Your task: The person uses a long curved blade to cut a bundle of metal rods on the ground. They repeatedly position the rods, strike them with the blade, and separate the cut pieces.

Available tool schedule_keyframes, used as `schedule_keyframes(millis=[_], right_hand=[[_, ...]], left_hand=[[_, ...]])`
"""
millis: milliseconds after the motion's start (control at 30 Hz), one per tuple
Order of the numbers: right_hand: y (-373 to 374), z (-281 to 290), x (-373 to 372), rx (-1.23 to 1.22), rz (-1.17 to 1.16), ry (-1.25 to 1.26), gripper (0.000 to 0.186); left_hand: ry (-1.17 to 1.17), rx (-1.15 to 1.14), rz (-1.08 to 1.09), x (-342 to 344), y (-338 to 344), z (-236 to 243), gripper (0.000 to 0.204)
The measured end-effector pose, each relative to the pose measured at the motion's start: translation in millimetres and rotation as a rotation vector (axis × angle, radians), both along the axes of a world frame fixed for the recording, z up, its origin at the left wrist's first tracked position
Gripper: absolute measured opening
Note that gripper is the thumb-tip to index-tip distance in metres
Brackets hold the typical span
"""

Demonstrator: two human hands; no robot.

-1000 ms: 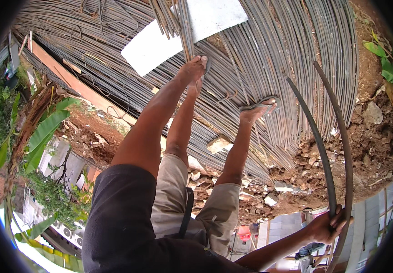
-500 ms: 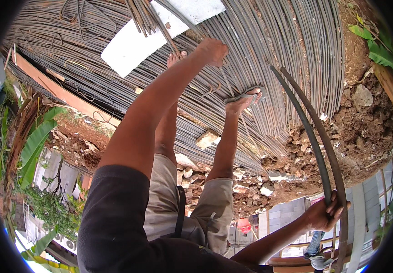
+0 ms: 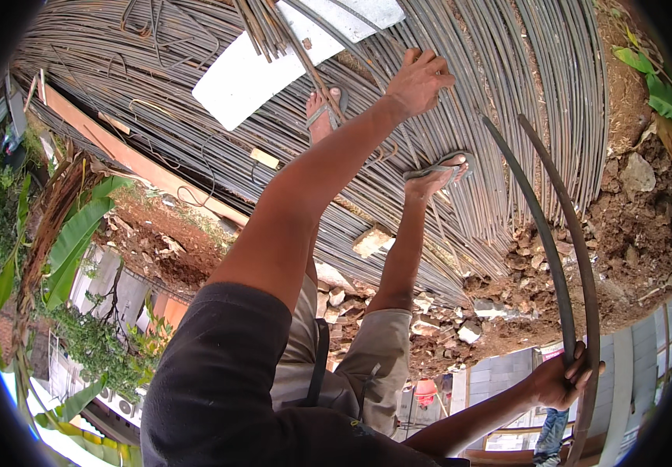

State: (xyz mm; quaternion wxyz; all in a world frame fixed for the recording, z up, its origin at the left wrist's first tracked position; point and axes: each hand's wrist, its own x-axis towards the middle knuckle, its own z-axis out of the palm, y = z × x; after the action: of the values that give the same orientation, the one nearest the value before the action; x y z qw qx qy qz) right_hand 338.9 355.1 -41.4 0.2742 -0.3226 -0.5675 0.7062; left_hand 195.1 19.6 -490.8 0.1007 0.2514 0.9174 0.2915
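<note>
My left hand (image 3: 420,84) reaches forward over a bed of long steel rods (image 3: 499,86). Its fingers are curled over, and whatever lies under them is hidden. One rod runs in from the top edge toward its wrist. At the lower right, my right hand (image 3: 560,378) grips two long dark rods: a grey-green one (image 3: 534,210) in the fingers and a brown one (image 3: 577,226) against the fingertips. Both stand up past the hand, with their far ends apart. My sandalled feet (image 3: 439,173) rest on the rod bed.
A white sheet (image 3: 262,82) lies on the rods, with a bundle of short rods (image 3: 262,31) over it. An orange-brown board (image 3: 134,159) edges the left side. Rubble and soil (image 3: 631,226) border the rods on the right. A broken block (image 3: 372,241) sits between my legs.
My left hand has moved right, and its fist has loosened so the separate fingers show. The far ends of the two rods in my right hand have spread apart. The view has shifted somewhat.
</note>
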Motion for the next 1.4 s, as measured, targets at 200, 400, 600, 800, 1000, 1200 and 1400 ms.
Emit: schedule_keyframes(millis=[200,400,600,800,1000,1200,1400], right_hand=[[5,1,1,-0.024,-0.010,0.002,0.026],[12,1,0,-0.084,0.040,0.023,0.029],[7,6,2,-0.043,-0.028,0.020,0.031],[9,3,3,-0.097,0.049,0.001,0.024],[4,1,7,-0.003,-0.016,-0.031,0.035],[-5,-2,12,0.036,0.057,-0.117,0.035],[-19,5,4,0.096,0.147,-0.286,0.038]], left_hand=[[-0.095,-0.307,-0.164,11,-12,-18,0.056],[-0.005,-0.493,-0.301,30,-104,-47,0.054],[-0.245,-0.627,-0.349,3,-134,-26,0.033],[-0.396,-0.823,-0.461,33,-196,-25,0.021],[-0.404,-0.615,-0.332,44,-116,32,0.030],[-0.364,0.494,-0.263,89,131,195,0.064],[-0.622,0.481,-0.098,70,206,250,0.047]])
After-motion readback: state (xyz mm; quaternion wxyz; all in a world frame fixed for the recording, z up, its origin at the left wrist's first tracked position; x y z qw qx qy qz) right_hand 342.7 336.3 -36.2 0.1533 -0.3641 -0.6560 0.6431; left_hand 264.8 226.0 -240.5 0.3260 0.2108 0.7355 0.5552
